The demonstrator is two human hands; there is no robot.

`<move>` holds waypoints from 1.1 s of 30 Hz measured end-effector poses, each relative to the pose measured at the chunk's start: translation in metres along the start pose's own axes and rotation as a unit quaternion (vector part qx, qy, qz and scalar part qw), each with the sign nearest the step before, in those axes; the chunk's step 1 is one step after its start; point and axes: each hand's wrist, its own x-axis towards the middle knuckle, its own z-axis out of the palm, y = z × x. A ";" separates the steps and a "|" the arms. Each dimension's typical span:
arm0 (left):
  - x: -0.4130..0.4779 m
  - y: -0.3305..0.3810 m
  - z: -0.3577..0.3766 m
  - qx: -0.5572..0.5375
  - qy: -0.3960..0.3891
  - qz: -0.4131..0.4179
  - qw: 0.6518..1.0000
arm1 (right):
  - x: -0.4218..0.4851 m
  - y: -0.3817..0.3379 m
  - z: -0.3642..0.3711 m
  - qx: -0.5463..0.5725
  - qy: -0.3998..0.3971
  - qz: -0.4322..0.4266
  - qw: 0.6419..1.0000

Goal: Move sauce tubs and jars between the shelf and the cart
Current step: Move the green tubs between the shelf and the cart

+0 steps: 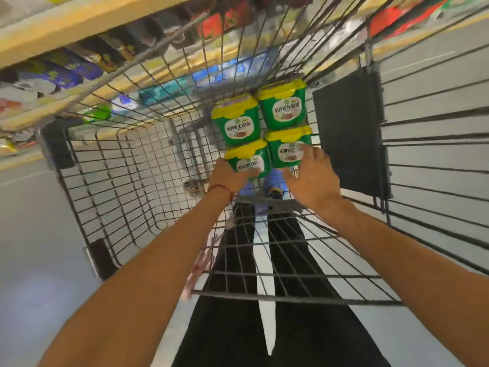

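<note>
Several green sauce tubs with yellow lids lie packed together in the far end of the wire cart (127, 165). The two far ones are the upper-left tub (238, 123) and the upper-right tub (284, 107). My left hand (229, 178) grips the near-left tub (248, 156) from its left side. My right hand (313, 181) holds the near-right tub (284, 148), fingers spread over its label and thumb beneath. Both arms reach down into the cart.
A black panel (349, 128) hangs on the cart's right wall. Store shelves (79, 25) with yellow edges and coloured packets run along the top and left. Grey floor lies around the cart, and black trousers (291, 300) show through the mesh.
</note>
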 end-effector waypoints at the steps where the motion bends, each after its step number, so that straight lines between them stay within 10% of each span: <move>1: 0.012 -0.003 0.005 -0.037 0.005 -0.012 0.999 | 0.005 0.003 0.004 0.007 -0.004 0.002 1.000; 10: 0.058 -0.024 0.024 -0.256 -0.048 0.031 0.965 | 0.029 0.016 0.029 0.061 -0.011 0.007 0.998; 33: 0.058 -0.025 0.017 -0.395 -0.042 -0.030 0.917 | 0.036 0.011 0.044 0.127 0.034 0.059 0.990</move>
